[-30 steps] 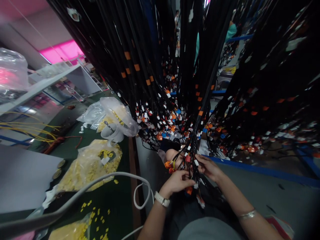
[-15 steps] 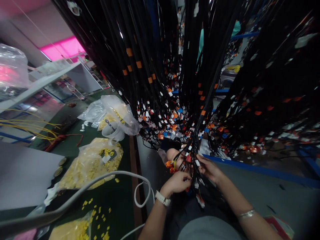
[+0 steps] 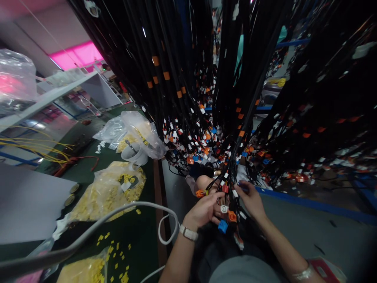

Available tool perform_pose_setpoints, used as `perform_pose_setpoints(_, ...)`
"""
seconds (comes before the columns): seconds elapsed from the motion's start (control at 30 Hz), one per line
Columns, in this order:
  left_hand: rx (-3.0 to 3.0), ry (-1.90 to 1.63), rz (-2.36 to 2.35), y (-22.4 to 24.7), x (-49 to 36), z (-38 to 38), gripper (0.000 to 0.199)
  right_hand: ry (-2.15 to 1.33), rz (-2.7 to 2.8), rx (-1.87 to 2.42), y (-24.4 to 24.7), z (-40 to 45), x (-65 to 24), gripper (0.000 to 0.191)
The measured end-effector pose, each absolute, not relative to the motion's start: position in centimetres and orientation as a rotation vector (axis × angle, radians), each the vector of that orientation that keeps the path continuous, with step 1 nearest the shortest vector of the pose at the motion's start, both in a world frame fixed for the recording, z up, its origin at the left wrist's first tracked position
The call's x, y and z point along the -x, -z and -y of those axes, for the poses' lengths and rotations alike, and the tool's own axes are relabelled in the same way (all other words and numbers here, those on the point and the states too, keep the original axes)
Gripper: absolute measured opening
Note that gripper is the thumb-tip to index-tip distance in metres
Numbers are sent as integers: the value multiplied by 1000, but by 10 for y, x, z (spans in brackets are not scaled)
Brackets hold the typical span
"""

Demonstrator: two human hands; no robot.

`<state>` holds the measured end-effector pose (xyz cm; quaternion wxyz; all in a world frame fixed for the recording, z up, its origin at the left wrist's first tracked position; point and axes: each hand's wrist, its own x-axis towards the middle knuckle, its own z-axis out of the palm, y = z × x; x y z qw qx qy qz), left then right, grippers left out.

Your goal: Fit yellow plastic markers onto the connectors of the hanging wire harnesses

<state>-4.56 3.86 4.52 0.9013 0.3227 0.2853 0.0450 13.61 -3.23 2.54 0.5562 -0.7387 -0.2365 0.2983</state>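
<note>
A black wire harness point(image 3: 233, 167) hangs in front of me, its lower end fanned into small plugs. My left hand point(image 3: 203, 212) cups this end from the left, thumb raised and fingers behind the plugs. Against its fingers lie a white connector point(image 3: 224, 209) and a blue connector point(image 3: 223, 226); an orange connector point(image 3: 232, 216) hangs just right of them. On the other side, my right hand point(image 3: 251, 200) has thumb and fingers apart, the tips beside a small white plug point(image 3: 235, 193). A red connector point(image 3: 225, 188) and another orange connector point(image 3: 200, 193) dangle above my left hand.
Thick bundles of black harnesses point(image 3: 176, 78) hang ahead, over a blue rail point(image 3: 294, 198). On the left, a green-topped bench point(image 3: 144, 232) bears bags of yellow pieces point(image 3: 100, 192), a white cup point(image 3: 134, 154) and a grey cable point(image 3: 118, 210) across its front.
My left hand has turned from a pinch to a more spread cupping, bringing white, blue and orange connectors into view. My right hand's fingers have parted more. The view has shifted slightly.
</note>
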Motion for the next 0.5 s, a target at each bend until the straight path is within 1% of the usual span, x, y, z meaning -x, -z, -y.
perform_pose_setpoints(0.07,-603,-123,-538,-44,49,-45,63,-441,846,1874,-39,38,-139,35)
perform_pose_setpoints(0.1,-574,-134,-508,-44,51,-47,66,-387,998,1887,-47,41,-140,32)
perform_pose_setpoints(0.13,-546,-150,-477,-43,52,-48,67,-367,1178,1860,-55,44,-139,31)
perform_pose_setpoints(0.17,-522,-166,-447,-43,53,-49,69,-388,1376,1799,-61,46,-137,35)
perform_pose_setpoints(0.27,-483,-208,-378,-42,55,-50,70,-522,1821,1622,-73,51,-126,52)
perform_pose_setpoints(0.3,-482,-215,-364,-42,56,-51,71,-539,1870,1611,-73,52,-122,55)
perform_pose_setpoints(0.37,-490,-219,-340,-43,57,-51,73,-544,1882,1626,-71,52,-115,53)
perform_pose_setpoints(0.5,-546,-200,-237,-47,56,-47,82,-563,1853,1625,-66,51,-108,36)
